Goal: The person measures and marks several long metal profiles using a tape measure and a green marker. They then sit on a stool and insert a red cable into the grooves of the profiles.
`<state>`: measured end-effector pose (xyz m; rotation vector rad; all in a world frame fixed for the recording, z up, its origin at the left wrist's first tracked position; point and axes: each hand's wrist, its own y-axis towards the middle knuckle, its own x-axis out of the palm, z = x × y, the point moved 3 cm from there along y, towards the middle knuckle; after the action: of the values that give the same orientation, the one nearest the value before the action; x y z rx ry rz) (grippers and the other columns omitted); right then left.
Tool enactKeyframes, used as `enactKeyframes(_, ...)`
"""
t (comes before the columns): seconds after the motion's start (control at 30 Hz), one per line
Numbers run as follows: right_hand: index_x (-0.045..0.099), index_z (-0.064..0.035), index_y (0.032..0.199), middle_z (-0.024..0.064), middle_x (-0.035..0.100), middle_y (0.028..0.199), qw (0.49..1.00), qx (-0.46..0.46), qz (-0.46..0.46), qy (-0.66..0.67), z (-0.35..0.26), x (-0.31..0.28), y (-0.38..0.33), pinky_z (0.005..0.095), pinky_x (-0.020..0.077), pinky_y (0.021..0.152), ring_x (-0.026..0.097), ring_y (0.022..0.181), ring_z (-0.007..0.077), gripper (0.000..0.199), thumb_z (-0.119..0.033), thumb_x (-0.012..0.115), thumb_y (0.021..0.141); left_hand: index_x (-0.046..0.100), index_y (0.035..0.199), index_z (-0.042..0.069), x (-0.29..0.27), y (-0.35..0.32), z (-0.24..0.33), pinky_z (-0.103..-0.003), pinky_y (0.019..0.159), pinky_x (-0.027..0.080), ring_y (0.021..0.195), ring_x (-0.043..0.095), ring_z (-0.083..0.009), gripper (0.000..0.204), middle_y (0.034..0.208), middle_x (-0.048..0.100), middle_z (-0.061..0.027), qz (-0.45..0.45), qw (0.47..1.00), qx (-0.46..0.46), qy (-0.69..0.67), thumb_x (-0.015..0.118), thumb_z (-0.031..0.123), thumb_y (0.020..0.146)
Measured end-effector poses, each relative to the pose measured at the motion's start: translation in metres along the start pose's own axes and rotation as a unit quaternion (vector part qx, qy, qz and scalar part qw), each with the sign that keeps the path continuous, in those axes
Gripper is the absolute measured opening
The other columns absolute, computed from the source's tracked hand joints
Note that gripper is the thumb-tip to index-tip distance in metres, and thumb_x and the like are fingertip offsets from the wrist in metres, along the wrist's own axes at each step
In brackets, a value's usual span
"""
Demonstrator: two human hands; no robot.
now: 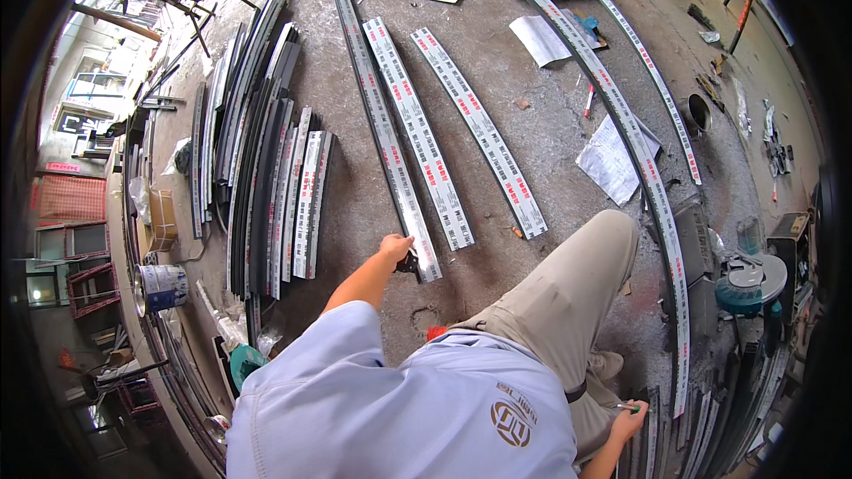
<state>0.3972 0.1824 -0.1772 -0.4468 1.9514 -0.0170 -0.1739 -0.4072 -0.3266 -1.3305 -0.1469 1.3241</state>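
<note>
My left hand [396, 250] is closed at the near end of a long metal profile [390, 137] with printed film. Something small and dark shows under its fingers against the profile's side; I cannot make out what it is. Low on the right, my right hand [628, 424] pinches a thin pen-like tool with a green end [633, 407], close to my bent leg. Two shorter film-covered profiles, one beside the long one [422, 142] and another farther right [479, 129], lie on the concrete floor.
Dark and silver profiles [257, 168] are stacked at the left, near a paint bucket [162, 289]. Long curved-looking strips [635, 137] run down the right side, past white paper sheets [614, 160] and a red-and-white marker [589, 99]. A machine with a round disc [754, 279] stands far right.
</note>
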Motion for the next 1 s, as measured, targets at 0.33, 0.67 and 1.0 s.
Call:
enactKeyframes(0.33, 0.064, 0.001, 0.13, 0.009, 0.06, 0.095, 0.976, -0.199, -0.013, 0.093, -0.199, 0.015, 0.017, 0.038, 0.0507, 0.086, 0.059, 0.086, 0.0235, 0.032, -0.014, 0.067, 0.103, 0.063, 0.1, 0.011, -0.067, -0.075, 0.021, -0.031, 0.062, 0.056, 0.077, 0.07, -0.0115, 0.022, 0.091, 0.071, -0.0018, -0.234, 0.922, 0.048, -0.303, 0.075, 0.029, 0.099)
enactKeyframes(0.67, 0.059, -0.0018, 0.103, 0.0187, 0.071, 0.126, 0.825, -0.515, -0.138, 0.188, -0.489, 0.01, -0.04, 0.0441, 0.0552, 0.092, 0.07, 0.105, 0.0377, 0.022, -0.011, 0.077, 0.093, 0.065, 0.119, 0.006, -0.01, -0.198, 0.189, -0.028, 0.066, 0.059, 0.081, 0.069, -0.0112, 0.038, 0.098, 0.068, -0.0023, -0.408, 0.834, 0.162, -0.335, 0.081, 0.025, 0.09)
enactKeyframes(1.0, 0.049, -0.0056, 0.113, 0.0266, 0.061, 0.129, 0.857, -0.465, -0.191, -0.116, -0.491, -0.012, -0.054, 0.0514, 0.0534, 0.089, 0.065, 0.11, 0.0452, 0.06, -0.033, 0.089, 0.079, 0.064, 0.131, -0.004, 0.084, -0.339, 0.234, -0.031, 0.092, 0.054, 0.106, 0.067, -0.0146, 0.057, 0.117, 0.073, -0.0096, -0.571, 0.77, 0.197, -0.205, 0.087, 0.025, 0.087)
